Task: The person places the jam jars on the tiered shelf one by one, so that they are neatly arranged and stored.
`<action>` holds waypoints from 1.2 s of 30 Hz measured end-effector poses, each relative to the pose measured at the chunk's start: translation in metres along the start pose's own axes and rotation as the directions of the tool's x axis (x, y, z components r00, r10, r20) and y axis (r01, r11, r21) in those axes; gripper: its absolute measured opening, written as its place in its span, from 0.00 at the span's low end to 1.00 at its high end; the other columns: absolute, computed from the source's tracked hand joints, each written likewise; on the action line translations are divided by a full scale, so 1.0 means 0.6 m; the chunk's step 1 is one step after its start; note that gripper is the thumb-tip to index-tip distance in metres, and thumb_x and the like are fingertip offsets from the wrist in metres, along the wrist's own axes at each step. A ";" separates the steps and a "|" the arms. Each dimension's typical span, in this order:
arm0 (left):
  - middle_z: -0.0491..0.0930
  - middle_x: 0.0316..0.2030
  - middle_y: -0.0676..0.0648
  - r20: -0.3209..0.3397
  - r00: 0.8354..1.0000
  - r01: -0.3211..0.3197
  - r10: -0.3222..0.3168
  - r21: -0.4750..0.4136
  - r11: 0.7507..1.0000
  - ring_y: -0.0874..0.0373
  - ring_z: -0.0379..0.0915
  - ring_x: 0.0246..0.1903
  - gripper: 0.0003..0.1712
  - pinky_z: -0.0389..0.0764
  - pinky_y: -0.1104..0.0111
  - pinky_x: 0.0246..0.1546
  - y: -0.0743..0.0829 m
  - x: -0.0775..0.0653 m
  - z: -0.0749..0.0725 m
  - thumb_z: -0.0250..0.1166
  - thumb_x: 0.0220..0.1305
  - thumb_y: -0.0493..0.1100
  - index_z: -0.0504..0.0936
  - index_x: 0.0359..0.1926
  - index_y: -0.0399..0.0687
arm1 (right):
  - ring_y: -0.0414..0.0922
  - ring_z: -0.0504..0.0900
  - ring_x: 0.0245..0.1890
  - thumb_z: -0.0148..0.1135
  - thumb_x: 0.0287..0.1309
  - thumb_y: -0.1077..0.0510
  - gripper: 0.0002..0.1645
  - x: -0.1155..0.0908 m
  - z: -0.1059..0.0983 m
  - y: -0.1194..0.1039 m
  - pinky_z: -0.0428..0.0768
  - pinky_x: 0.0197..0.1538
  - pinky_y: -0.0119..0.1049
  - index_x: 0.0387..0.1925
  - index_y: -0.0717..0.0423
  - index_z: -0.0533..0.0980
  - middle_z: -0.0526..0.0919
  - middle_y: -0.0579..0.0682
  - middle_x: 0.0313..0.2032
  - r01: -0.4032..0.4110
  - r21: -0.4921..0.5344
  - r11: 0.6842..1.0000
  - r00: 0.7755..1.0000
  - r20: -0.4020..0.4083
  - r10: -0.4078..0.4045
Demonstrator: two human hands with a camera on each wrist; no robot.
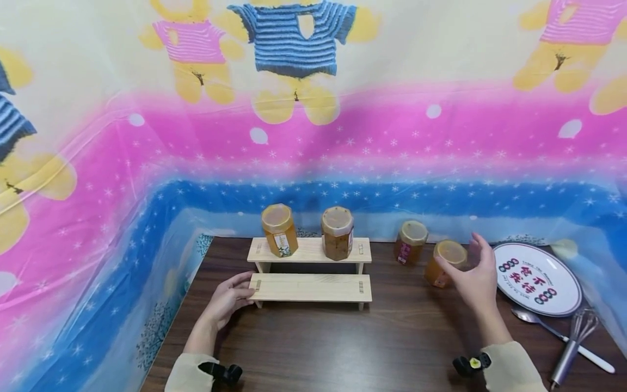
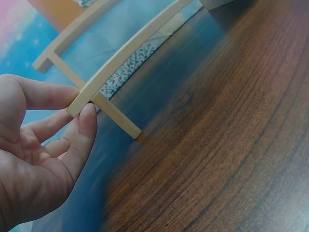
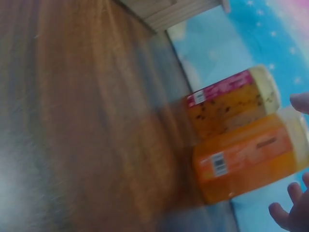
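My left hand pinches the left end of the lower step of a two-tier wooden shelf. The left wrist view shows the thumb and fingers on either side of the shelf board. On the upper step stand a honey jar and a jar with dark specks. At the right, my right hand is spread around an orange jar, thumb near its lid. In the right wrist view the fingers stand a little apart from that orange jar. A pink-labelled jar stands close behind it.
A white plate with red writing lies right of my right hand. In front of it are a white-handled spoon and a whisk, crossing. A patterned cloth hangs behind the dark wooden table.
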State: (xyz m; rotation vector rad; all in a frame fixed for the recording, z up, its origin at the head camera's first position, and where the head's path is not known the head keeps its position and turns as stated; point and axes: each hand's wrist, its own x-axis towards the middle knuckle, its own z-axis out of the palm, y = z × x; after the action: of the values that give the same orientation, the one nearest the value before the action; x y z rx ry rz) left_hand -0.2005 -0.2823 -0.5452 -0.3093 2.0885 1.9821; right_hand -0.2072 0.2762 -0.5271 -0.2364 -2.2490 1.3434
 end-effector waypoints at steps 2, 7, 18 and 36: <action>0.79 0.54 0.38 0.004 1.000 -0.002 0.002 0.002 1.000 0.54 0.81 0.43 0.35 0.84 0.64 0.43 0.000 0.000 -0.001 0.64 0.69 0.33 0.66 0.75 0.35 | 0.57 0.67 0.70 0.83 0.51 0.50 0.63 -0.003 -0.001 0.012 0.68 0.68 0.59 0.81 0.47 0.56 0.67 0.60 0.72 -0.033 -0.007 0.999 0.999 0.031 0.033; 0.79 0.54 0.38 0.011 1.000 -0.005 0.005 -0.002 1.000 0.54 0.81 0.43 0.35 0.84 0.65 0.42 0.001 -0.001 -0.001 0.64 0.69 0.33 0.66 0.75 0.35 | 0.62 0.65 0.72 0.81 0.55 0.47 0.67 -0.012 -0.001 0.045 0.69 0.67 0.64 0.83 0.50 0.47 0.62 0.64 0.75 -0.107 -0.002 0.994 0.984 0.141 0.106; 0.79 0.55 0.37 0.005 1.000 -0.002 0.002 -0.008 1.000 0.55 0.82 0.42 0.36 0.84 0.65 0.41 -0.003 0.003 -0.003 0.64 0.68 0.32 0.66 0.75 0.35 | 0.63 0.67 0.69 0.81 0.55 0.48 0.61 -0.019 0.011 0.088 0.72 0.63 0.67 0.80 0.58 0.54 0.66 0.64 0.70 -0.109 -0.016 0.994 0.975 0.196 0.110; 0.80 0.53 0.38 -0.001 1.000 -0.025 0.025 -0.008 1.000 0.54 0.82 0.43 0.36 0.84 0.64 0.43 -0.008 0.001 -0.002 0.64 0.68 0.32 0.66 0.75 0.36 | 0.60 0.69 0.70 0.80 0.56 0.50 0.55 -0.038 0.035 0.080 0.72 0.66 0.62 0.76 0.55 0.58 0.67 0.60 0.71 -0.206 0.087 0.975 0.978 0.029 0.205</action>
State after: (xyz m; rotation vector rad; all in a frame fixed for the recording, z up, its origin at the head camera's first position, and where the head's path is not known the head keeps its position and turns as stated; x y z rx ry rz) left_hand -0.1998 -0.2837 -0.5499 -0.2867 2.0962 2.0049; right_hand -0.2033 0.2750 -0.5840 -0.4362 -2.2227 1.5548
